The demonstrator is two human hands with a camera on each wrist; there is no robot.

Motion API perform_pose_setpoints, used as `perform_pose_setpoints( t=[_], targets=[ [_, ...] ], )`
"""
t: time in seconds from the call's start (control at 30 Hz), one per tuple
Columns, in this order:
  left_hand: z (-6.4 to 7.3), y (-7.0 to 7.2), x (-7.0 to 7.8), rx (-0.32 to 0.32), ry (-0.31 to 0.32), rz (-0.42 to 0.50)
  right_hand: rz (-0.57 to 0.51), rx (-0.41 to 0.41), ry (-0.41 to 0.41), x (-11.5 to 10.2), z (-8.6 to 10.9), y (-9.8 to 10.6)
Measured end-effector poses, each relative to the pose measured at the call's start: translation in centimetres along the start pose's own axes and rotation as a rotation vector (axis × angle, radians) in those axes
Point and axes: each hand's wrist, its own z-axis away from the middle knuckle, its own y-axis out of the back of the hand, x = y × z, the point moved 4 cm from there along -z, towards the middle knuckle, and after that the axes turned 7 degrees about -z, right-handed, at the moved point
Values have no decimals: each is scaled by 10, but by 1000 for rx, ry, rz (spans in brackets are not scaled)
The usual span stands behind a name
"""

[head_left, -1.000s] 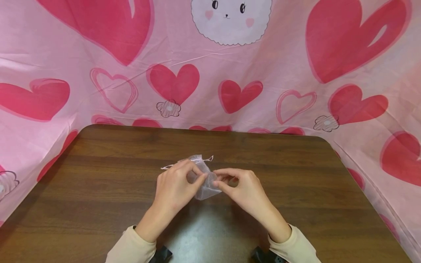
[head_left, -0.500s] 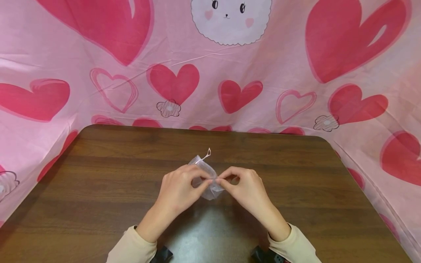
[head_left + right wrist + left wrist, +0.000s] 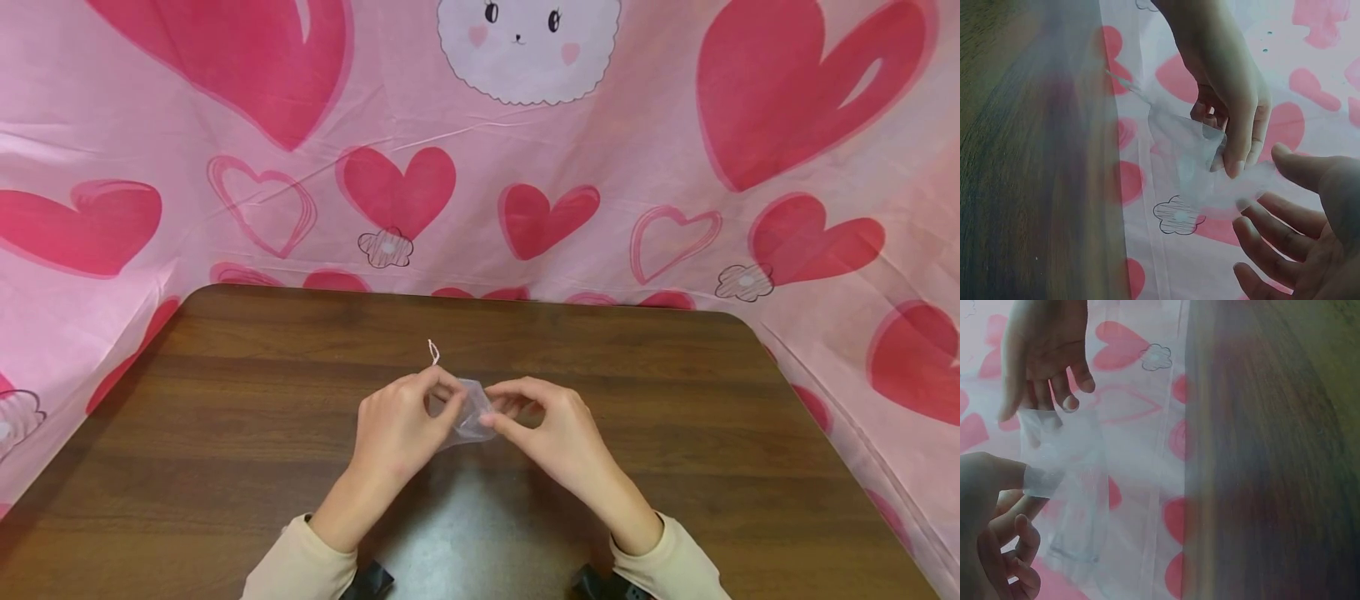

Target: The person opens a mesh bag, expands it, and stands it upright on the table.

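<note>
A small sheer white drawstring pouch (image 3: 471, 414) hangs between my two hands above the table. My left hand (image 3: 405, 425) pinches it between thumb and index finger. In the left wrist view, the sheer fabric (image 3: 1075, 481) hangs beyond that left hand (image 3: 991, 515). My right hand (image 3: 558, 429) is at the pouch's other end, thumb and fingers apart around its edge. The right wrist view shows this right hand (image 3: 1310, 219) with spread, relaxed fingers beside the fabric (image 3: 1185, 150). A looped cord (image 3: 433, 352) sticks up behind my left hand.
A brown wooden table (image 3: 262, 400) lies beneath both hands. Pink cloth (image 3: 465, 117) printed with hearts hangs behind and along its sides. Black wrist devices (image 3: 369, 581) show by the cream sleeves (image 3: 303, 562).
Both hands came together at the pouch, then drew apart. My right fingers have parted from their pinch. The pouch has turned, and its cord loop now stands farther left.
</note>
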Motion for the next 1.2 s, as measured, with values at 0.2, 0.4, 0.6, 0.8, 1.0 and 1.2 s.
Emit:
perform_pose_setpoints(
  t=[0.2,0.4,0.6,0.8,1.0,1.2],
  targets=[
    [-1,2,0,-12,5,26,-7,-17,38,-1,-1,1],
    [-2,2,0,-33,8,64,-2,-1,48,-1,-2,2],
    [-2,1,0,-39,-1,82,40,78,39,-3,-2,5],
    [-3,1,0,-34,1,70,58,127,33,-1,-3,8],
    [-2,0,0,-40,-5,70,53,149,35,0,-2,9],
    [-2,1,1,-28,-43,83,50,148,28,2,-3,9]
  ],
)
